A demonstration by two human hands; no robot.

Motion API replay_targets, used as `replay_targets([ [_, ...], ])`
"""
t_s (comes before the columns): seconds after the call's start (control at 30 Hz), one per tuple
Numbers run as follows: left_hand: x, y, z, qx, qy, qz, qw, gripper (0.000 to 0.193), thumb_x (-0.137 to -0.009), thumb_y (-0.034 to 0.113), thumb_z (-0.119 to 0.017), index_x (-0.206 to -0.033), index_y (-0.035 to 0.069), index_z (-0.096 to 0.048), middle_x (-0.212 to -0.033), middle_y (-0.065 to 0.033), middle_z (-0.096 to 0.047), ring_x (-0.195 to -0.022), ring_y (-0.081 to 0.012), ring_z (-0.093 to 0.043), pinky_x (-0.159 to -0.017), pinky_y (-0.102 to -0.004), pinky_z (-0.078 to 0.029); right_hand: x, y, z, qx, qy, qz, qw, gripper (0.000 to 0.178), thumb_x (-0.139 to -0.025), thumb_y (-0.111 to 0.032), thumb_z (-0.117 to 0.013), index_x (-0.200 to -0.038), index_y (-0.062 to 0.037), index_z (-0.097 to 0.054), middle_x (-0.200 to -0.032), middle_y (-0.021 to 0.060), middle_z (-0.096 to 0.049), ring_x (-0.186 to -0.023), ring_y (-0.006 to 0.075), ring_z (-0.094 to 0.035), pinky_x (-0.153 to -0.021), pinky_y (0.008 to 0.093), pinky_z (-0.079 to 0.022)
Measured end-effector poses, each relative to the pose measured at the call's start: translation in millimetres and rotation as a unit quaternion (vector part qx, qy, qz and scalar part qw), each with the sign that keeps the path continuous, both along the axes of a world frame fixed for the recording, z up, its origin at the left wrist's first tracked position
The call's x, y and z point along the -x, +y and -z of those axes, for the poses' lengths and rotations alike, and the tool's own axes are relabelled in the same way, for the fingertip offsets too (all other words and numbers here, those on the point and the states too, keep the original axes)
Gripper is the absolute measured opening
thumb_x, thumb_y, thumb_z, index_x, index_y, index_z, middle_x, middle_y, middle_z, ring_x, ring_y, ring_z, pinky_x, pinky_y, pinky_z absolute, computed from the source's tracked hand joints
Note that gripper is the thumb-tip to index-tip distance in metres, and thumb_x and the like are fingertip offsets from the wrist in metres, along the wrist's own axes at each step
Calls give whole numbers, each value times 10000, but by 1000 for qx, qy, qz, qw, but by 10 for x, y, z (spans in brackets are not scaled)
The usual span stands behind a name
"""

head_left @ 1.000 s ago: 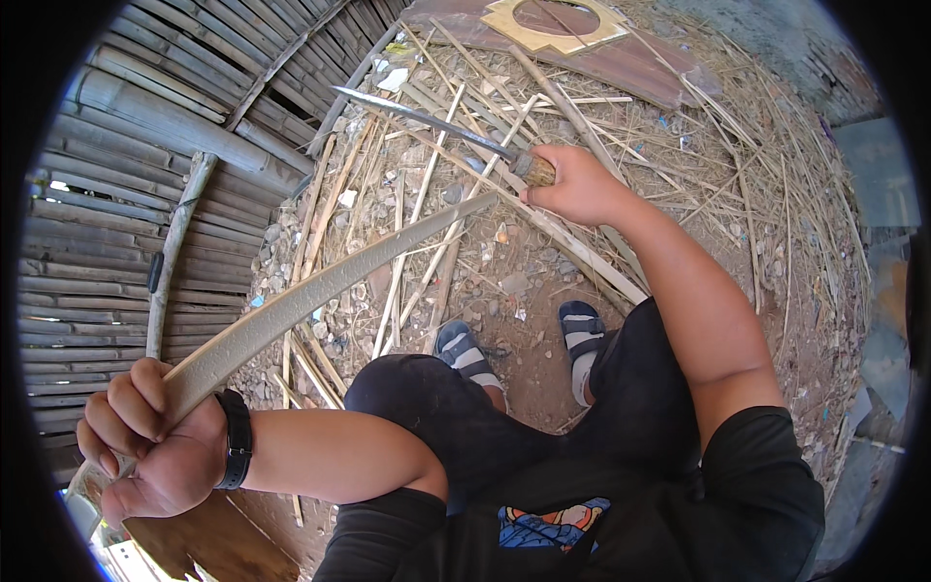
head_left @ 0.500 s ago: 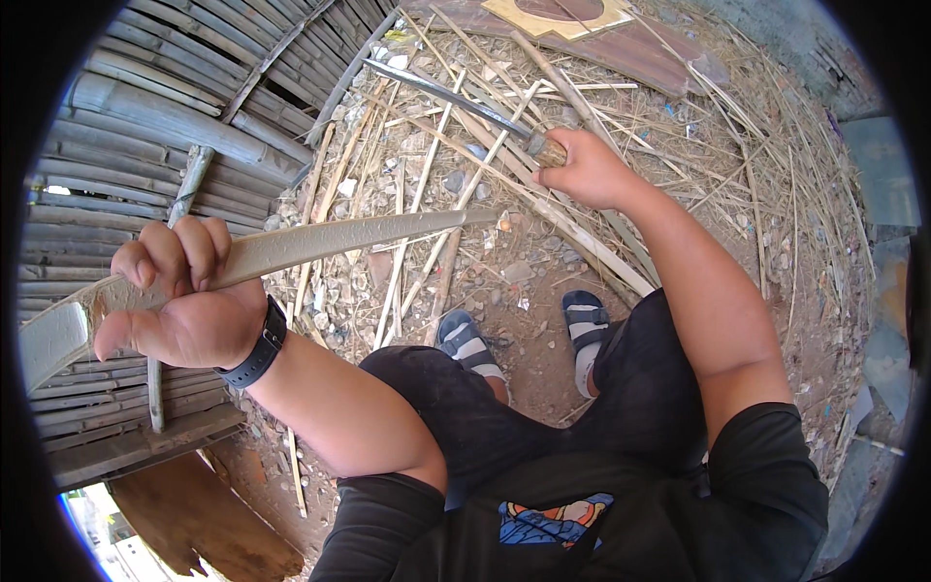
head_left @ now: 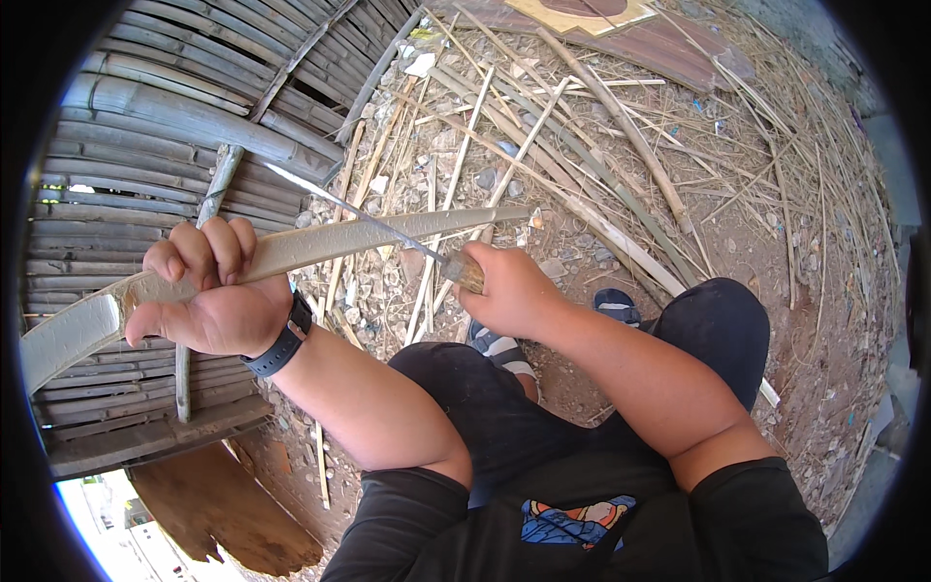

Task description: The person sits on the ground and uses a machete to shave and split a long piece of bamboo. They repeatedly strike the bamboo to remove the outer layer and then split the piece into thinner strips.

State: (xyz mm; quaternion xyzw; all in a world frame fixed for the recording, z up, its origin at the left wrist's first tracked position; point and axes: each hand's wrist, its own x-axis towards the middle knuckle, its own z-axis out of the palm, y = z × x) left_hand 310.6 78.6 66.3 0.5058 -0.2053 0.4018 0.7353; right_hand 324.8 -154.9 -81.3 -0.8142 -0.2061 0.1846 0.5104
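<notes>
My left hand is closed around a long split strip of bamboo, palm up, with a dark watch on the wrist. The strip curves from the left rim to a thin end over the middle of the ground, its pale inner face showing. A machete with a narrow blade and a short, worn handle is gripped in my right hand. Its blade slants up to the left and crosses over the strip, right of my left hand. Whether the edge touches the bamboo, I cannot tell.
A bamboo slat wall stands close on the left, with a brown sheet below it. Split bamboo lengths, straw and stones litter the ground. At the top lies a brown board. My sandalled feet are beneath my arms.
My right hand has swung down and left with the machete, bringing its blade from beyond the bamboo strip to across it. My left hand keeps its grip on the strip.
</notes>
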Motion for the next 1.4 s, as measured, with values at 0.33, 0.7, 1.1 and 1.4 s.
replay_targets([
  [0.33,38,64,12,32,39,-99,994,719,-722,885,-501,-760,167,-484,-583,46,-298,-465,-91,-243,-459,-252,-189,53,109,335,-41,73,-12,996,403,-770,-156,-696,-1127,17,-625,-835,233,-679,-773,361,-683,-709,428,-524],
  [0.7,9,27,-9,32,62,-171,983,741,-722,902,-455,-761,162,-458,-585,41,-306,-471,-97,-235,-468,-255,-193,-155,-74,1071,96,119,63,986,412,-764,-148,-666,-1134,25,-616,-947,288,-678,-923,418,-675,-838,459,-540],
  [1.1,70,281,85,53,75,-182,979,718,-763,879,-442,-767,163,-488,-570,41,-304,-471,-94,-234,-463,-251,-184,-16,-68,1579,117,115,59,985,372,-748,-130,-665,-1091,7,-620,-927,261,-691,-886,422,-682,-813,480,-539],
  [1.4,52,-1,-19,41,81,-218,972,769,-724,921,-437,-774,153,-448,-582,31,-298,-474,-109,-223,-467,-251,-190,116,154,648,-10,9,5,1000,318,-758,-132,-686,-1027,22,-615,-889,287,-669,-880,434,-673,-784,487,-529],
])
